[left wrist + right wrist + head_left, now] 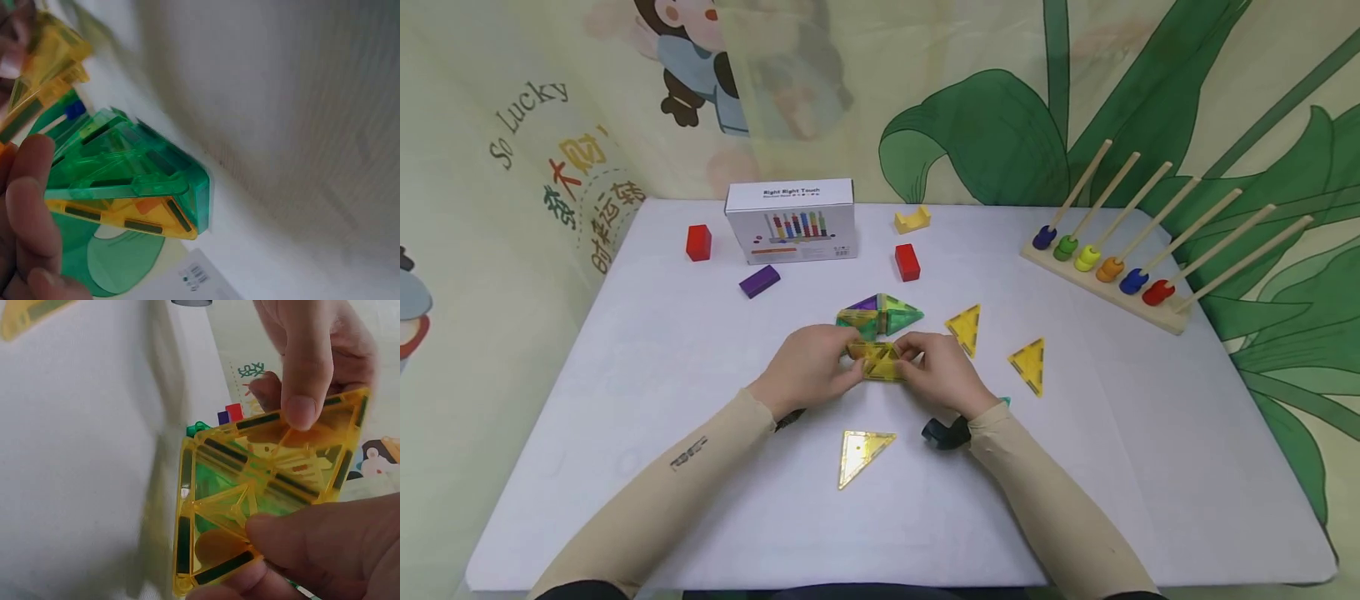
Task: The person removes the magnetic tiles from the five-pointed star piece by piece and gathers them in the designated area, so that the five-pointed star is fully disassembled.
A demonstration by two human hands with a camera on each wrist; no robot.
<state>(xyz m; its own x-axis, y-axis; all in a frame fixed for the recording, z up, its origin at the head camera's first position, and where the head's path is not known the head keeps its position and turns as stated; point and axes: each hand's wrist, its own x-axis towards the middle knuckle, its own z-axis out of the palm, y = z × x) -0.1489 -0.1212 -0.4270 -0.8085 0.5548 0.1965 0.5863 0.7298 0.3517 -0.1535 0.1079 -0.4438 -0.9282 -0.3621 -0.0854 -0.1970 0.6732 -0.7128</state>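
Observation:
Two translucent yellow magnetic triangle tiles (294,478) lie edge to edge, raised on their sides between my hands. My left hand (811,360) pinches one of them, its thumb on the near face. With thumb and fingers, my right hand (943,371) pinches the other tile at its lower corner. Just beyond the hands stands a cluster of green, purple and yellow magnetic tiles (901,317); its near part is partly hidden by the held pair. In the left wrist view, green tiles (125,159) of this cluster lean over a yellow one (119,215).
Loose yellow triangle tiles (966,329) lie right of the hands, and another (859,454) lies nearer me. A printed box (793,225), red blocks (698,242), a purple block (760,282) and a yellow piece (912,220) sit farther back. A wooden peg rack (1105,283) stands back right.

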